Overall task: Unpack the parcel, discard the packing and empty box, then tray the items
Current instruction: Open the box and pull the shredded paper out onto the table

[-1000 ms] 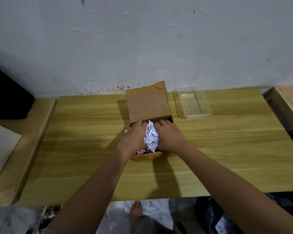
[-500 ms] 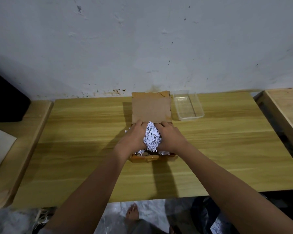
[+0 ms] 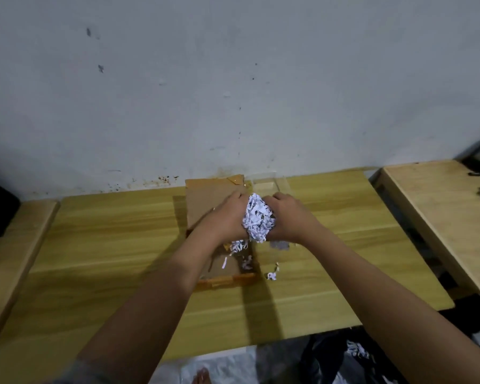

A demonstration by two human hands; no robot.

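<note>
**Lifting the shredded packing clear of the box**

Both hands — left hand (image 3: 227, 217), right hand (image 3: 286, 217) — are closed from either side on one wad of shredded paper (image 3: 257, 217), each grip pressing it against the other, held just above the open cardboard box (image 3: 227, 264). Keep your palms squeezed together; strands are already loose inside the box and one tuft (image 3: 272, 274) lies on the worktop (image 3: 108, 245) just right of the box. The clear tray (image 3: 266, 184) waits behind the box. No item is visible yet. No legible labels or writing.
</note>
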